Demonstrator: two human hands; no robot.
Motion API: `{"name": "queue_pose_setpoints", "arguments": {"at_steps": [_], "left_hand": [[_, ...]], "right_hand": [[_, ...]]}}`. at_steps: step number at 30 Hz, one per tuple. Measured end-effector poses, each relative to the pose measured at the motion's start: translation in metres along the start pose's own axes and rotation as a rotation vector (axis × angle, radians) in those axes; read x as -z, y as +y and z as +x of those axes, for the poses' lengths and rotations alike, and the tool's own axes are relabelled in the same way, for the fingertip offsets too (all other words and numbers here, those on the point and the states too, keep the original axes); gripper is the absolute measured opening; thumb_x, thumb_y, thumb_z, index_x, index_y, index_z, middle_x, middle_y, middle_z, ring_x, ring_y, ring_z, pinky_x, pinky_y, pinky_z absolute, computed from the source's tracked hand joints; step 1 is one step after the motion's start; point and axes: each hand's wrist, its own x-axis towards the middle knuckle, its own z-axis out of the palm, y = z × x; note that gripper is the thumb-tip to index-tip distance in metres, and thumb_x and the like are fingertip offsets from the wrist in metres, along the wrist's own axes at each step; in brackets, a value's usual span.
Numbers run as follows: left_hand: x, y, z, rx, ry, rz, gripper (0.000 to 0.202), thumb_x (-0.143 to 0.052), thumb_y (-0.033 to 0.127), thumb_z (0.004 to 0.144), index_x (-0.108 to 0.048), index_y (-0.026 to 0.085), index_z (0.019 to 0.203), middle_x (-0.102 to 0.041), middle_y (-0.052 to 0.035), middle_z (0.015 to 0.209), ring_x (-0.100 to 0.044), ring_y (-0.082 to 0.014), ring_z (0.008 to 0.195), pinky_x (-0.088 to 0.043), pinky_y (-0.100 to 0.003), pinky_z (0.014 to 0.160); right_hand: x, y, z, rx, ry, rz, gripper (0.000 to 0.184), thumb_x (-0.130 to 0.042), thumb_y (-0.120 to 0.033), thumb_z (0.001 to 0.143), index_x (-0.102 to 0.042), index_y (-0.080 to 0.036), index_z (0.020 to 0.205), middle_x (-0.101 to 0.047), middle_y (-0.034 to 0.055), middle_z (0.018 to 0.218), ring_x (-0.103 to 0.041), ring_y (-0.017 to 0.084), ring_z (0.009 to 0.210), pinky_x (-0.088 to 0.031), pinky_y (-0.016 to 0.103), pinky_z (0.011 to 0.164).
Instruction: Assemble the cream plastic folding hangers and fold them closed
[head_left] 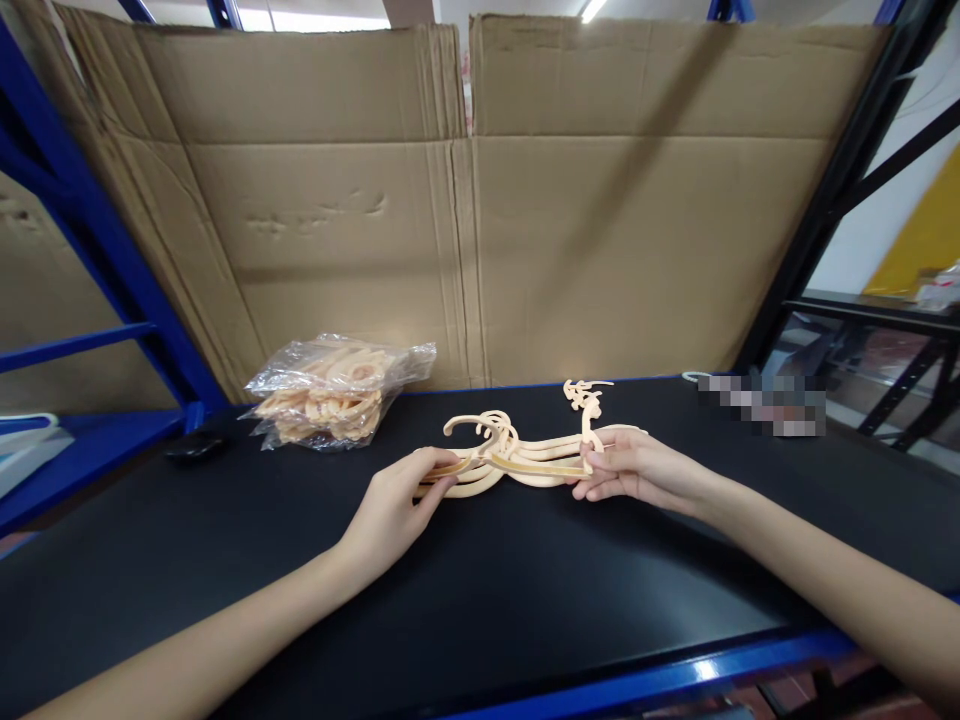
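Hanger (536,467), cream-coloured, lies at the centre of the frame among similar ones, its left arm pinched by the left hand (399,500). The right hand (637,470) grips a small cream piece (589,422) at the hanger's right end. A clear bag (334,390) sits left of centre.

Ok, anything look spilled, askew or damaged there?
Nothing looks spilled. The cardboard behind the table looks off: creased and dented rather than flat, with a gap at top middle. I see no break in the hangers; a pixelated patch hides part of the table's right.
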Motion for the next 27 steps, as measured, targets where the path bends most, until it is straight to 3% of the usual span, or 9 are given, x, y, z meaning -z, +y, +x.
{"name": "queue_pose_setpoints", "arguments": {"at_steps": [7,23,27], "left_hand": [[0.000,-0.002,-0.001,0.005,-0.020,-0.019,0.016,-0.050,0.025,0.090,-0.059,0.020,0.103,-0.069,-0.0046,0.099,-0.068,-0.0182,0.089,-0.059,-0.029,0.076],[0.001,0.009,0.001,0.010,-0.024,-0.064,0.016,-0.049,0.027,0.091,-0.059,0.021,0.102,-0.070,-0.0033,0.097,-0.069,-0.0177,0.088,-0.059,-0.028,0.076],[0.000,0.009,0.000,0.027,-0.022,-0.065,0.016,-0.050,0.026,0.091,-0.059,0.021,0.103,-0.070,-0.0030,0.099,-0.069,-0.0174,0.090,-0.058,-0.027,0.078]], "right_hand": [[0.000,0.003,0.002,0.091,0.059,-0.033,0.029,-0.075,-0.032,0.074,-0.057,-0.012,0.087,-0.069,0.0075,0.080,-0.071,0.020,0.079,-0.056,0.030,0.078],[-0.008,0.009,0.004,0.229,0.246,-0.103,0.041,-0.080,-0.042,0.064,-0.052,-0.017,0.078,-0.064,0.0012,0.063,-0.071,0.022,0.065,-0.059,0.032,0.065],[-0.009,0.008,0.005,0.234,0.261,-0.112,0.043,-0.081,-0.044,0.062,-0.051,-0.017,0.078,-0.065,0.0032,0.062,-0.071,0.024,0.065,-0.059,0.035,0.065]]}}
